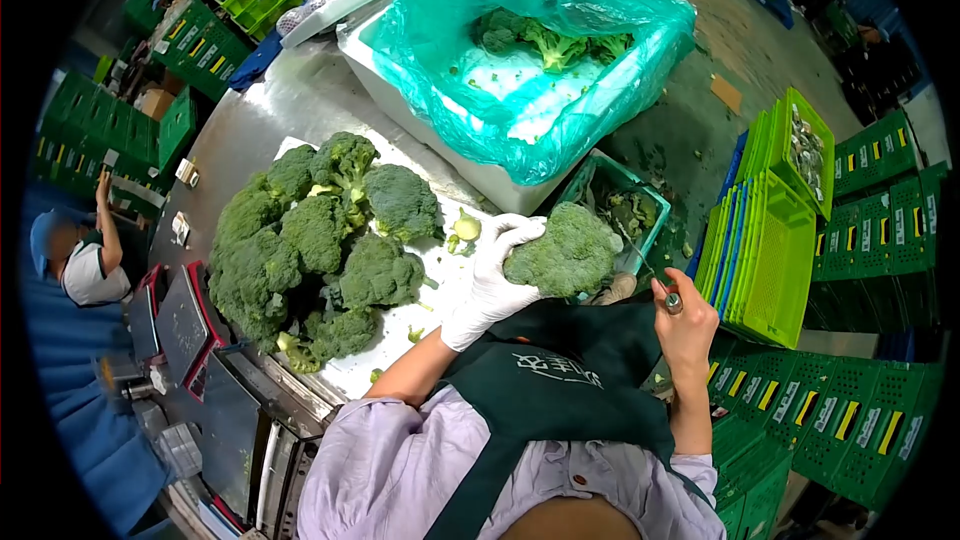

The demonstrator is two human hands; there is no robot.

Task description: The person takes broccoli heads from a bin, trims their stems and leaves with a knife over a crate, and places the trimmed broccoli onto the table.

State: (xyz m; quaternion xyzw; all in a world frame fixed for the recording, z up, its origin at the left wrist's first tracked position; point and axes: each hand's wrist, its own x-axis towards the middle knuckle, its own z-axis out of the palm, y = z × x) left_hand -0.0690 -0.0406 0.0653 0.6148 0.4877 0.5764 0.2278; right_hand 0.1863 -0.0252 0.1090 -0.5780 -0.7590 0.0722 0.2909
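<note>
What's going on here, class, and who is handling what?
A person wearing a dark green apron holds a broccoli head in the white-gloved left hand and a knife in the bare right hand. More broccoli heads are piled on a white board to the left. Beyond, a white box lined with green plastic contains other broccoli pieces.

The person's left hand (500, 275) is gloved in white; the broccoli head (563, 252) it holds is muted green, the broccoli pile (320, 232) at nine o'clock darker. The apron (600, 418) is dark green with white lettering (555, 368), the sleeves (370, 460) lilac. At twelve, a translucent turquoise liner (430, 30) drapes a white box (395, 90). At three, the crate stack (765, 280) is lime green striped with blue; the crates at four (805, 448) are dark green with yellow patches. The curtain (85, 380) at eight is blue.
</note>
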